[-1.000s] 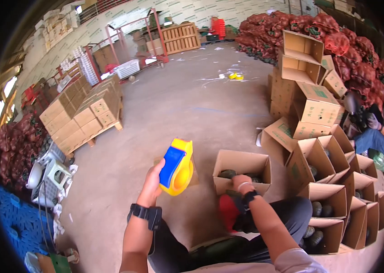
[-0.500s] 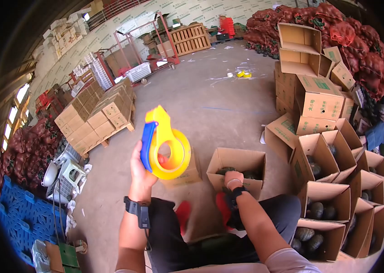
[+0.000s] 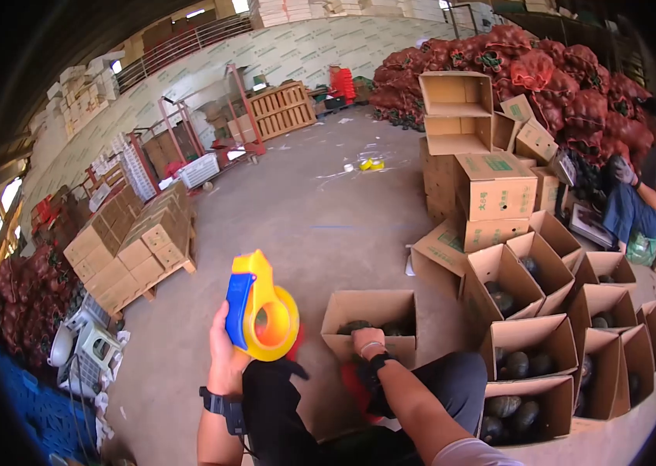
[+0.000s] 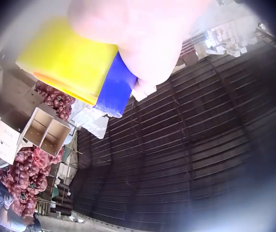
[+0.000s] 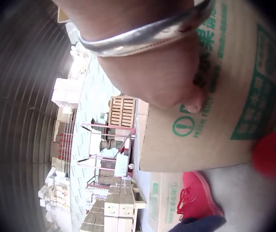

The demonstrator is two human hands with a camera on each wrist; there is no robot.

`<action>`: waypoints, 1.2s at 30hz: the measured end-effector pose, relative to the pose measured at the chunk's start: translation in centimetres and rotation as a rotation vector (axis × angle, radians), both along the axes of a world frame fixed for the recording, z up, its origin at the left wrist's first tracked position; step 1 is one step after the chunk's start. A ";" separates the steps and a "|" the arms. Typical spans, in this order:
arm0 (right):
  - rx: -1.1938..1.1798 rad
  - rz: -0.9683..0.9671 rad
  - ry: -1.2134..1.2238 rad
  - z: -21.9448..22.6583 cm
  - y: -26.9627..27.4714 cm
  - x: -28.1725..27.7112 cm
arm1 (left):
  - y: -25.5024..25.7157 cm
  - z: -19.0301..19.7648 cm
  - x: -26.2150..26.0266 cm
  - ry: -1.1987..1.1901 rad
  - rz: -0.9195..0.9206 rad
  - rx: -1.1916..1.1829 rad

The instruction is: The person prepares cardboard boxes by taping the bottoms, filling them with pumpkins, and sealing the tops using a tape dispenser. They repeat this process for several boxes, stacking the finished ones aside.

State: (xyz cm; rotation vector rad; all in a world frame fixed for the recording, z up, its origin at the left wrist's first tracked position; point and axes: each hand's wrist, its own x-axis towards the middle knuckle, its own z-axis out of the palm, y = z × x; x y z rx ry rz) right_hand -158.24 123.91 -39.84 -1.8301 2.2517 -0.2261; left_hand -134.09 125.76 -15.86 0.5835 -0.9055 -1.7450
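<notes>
My left hand [image 3: 225, 351] grips a blue-and-yellow tape dispenser [image 3: 241, 311] by its blue side, holding it up in front of my left knee. A wide yellow roll sits on it, its open core turned toward the head camera. In the left wrist view the dispenser [image 4: 72, 60] lies against blurred fingers [image 4: 150, 46]. My right hand [image 3: 368, 340] holds the near edge of an open cardboard box [image 3: 374, 303] containing dark green squash [image 3: 355, 326]. The right wrist view shows the thumb outside the printed box wall [image 5: 176, 150]; the other fingers are largely hidden.
Open boxes of squash [image 3: 518, 365] crowd my right side, with stacked cartons [image 3: 499, 186] and red net sacks [image 3: 530, 74] behind. A person [image 3: 638, 190] sits at far right. A loaded pallet [image 3: 138, 248] stands at left. Red shoes [image 5: 196, 193] are beside the box.
The dispenser has turned so its roll faces the head camera, and it sits farther left in view. My right hand stays on the box edge. The head view has shifted.
</notes>
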 end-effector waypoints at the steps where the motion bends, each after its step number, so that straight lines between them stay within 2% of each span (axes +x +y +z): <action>1: -0.001 -0.001 -0.003 0.0 -0.1 0.0 | -0.6 -0.9 0.9 -0.009 -0.043 -0.017; 3: -0.035 0.006 -0.012 -0.6 -0.3 -0.2 | -1.6 -2.2 2.3 -0.019 -0.125 -0.047; 5: -0.042 0.008 -0.003 -1.2 -0.9 -0.4 | -1.7 -1.8 2.6 -0.047 -0.084 -0.002; 8: -0.022 0.016 0.009 0.0 -0.4 -0.2 | -2.8 0.1 4.1 -0.149 -0.038 -0.036; 11: 0.004 -0.023 0.023 -0.6 -0.9 0.2 | -2.7 4.9 4.1 -0.139 0.057 -0.123; 12: 0.011 -0.018 0.058 -0.9 -1.2 0.1 | -3.3 5.6 4.7 -0.101 0.045 -0.173; 14: 0.084 -0.010 0.069 1.4 -0.6 0.9 | -4.9 6.1 6.5 -0.016 0.051 -0.220; 17: 0.116 -0.063 0.119 1.3 -1.1 1.9 | -6.9 4.1 9.3 0.083 0.181 -0.228; 21: 0.113 -0.117 0.080 -0.9 -2.3 2.8 | -9.6 -0.3 14.1 0.052 0.271 -0.027; 23: 0.121 -0.149 0.082 -0.3 -2.7 4.3 | -11.7 -1.6 15.0 0.078 0.328 0.060; 24: 0.118 -0.146 0.094 0.0 -2.3 5.1 | -12.6 -1.9 14.8 0.051 0.330 0.016; 28: 0.067 -0.042 0.116 -0.6 -0.3 6.1 | -13.6 -3.3 12.0 -0.239 0.260 0.009; 34: -0.051 0.178 0.127 -2.8 3.1 7.0 | -12.6 -4.8 5.5 -0.610 -0.122 -0.060; 36: 0.038 0.230 0.105 -2.4 4.0 7.6 | -12.2 -5.4 3.8 -0.717 -0.202 -0.096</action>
